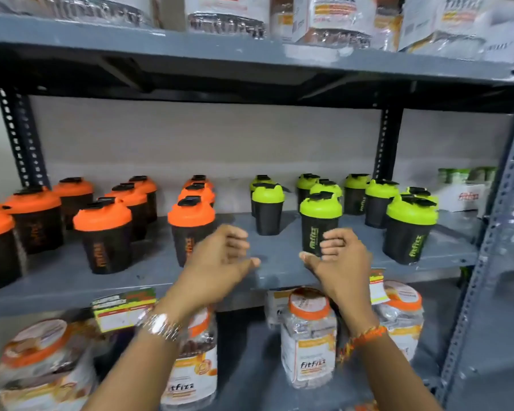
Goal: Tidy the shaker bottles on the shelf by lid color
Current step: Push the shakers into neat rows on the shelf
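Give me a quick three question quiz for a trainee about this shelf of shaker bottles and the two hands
1. True or false: the orange-lidded black shaker bottles stand left of the green-lidded black shaker bottles.
2. Which hand wears the metal wristwatch? A: left hand. B: right hand.
3. Fill in: the clear plastic jars with orange lids sit on the shelf ____ the grey metal shelf holding the shakers.

Key: 1 true. 2 A. 3 below.

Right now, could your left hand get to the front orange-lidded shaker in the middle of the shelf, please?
Probably yes. The left hand is empty, half open, and hovers just right of that orange-lidded shaker, which stands at the shelf front with nothing between them.
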